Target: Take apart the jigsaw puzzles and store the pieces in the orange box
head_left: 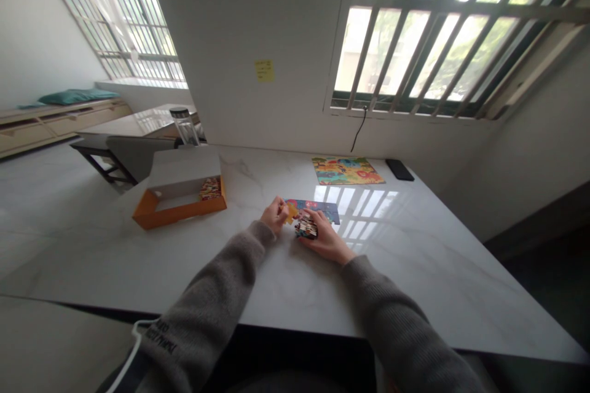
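Note:
Between the fingers of my left hand (275,215) is a yellow puzzle piece (292,214), held just above the table. My right hand (326,239) curls around a stack of puzzle pieces (306,226), their edges facing up. Right behind both hands lies a partly visible section of joined puzzle (330,211), blue with red and pink patches. My hands and the stack hide its near side.
An orange box (170,216) with its white lid raised stands at the left, more puzzle pieces (211,189) in its right end. A colourful picture sheet (348,171) and a black phone (399,169) lie toward the wall. A lidded glass bottle (185,127) stands past the table's far left edge.

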`<state>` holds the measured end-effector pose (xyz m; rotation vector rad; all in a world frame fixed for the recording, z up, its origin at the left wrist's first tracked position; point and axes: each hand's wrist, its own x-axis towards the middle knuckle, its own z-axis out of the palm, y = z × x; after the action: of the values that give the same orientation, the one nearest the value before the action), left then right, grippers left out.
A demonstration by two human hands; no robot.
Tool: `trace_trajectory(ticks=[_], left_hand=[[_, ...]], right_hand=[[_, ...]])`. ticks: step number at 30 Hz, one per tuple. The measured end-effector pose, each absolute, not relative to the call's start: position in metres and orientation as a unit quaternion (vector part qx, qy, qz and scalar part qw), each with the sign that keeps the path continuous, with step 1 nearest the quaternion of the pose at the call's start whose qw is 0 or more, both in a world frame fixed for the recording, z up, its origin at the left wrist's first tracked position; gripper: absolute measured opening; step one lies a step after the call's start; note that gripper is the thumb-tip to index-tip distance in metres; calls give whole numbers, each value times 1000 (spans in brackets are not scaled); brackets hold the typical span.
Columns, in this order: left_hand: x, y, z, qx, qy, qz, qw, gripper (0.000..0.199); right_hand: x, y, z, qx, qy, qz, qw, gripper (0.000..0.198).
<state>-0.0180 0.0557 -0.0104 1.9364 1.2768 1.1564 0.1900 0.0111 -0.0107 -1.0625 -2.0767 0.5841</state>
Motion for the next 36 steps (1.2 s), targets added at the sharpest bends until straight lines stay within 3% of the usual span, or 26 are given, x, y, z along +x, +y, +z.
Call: trace_trajectory(ticks=[5,10,14,17,19,27,32,36], left_hand=[[-3,35,-8,784,436,382,221,12],[3,24,-12,849,367,321,204,27],[-3,22,-17,856,353,316,207,15],[-9,23,-19,851,321,342,236,6],[-11,24,-20,831,325,367,263,10],[-18,37,-22,653,344,455,499,55],[-23,38,-15,605,336,471,547,56],[-24,36,-11,598,341,483,541,45]], right_hand=[[188,5,-14,-483,-793,154,337,74],[191,4,-17,-495,-793,142,325,75],[193,6,-18,-492,-790,147,336,78],[193,7,-18,-490,-784,152,351,79],[193,7,-17,-484,-783,159,356,79],[194,7,-16,-465,-775,197,380,71],[194,7,-16,-467,-785,179,367,66],[195,7,-16,-466,-792,168,356,66]])
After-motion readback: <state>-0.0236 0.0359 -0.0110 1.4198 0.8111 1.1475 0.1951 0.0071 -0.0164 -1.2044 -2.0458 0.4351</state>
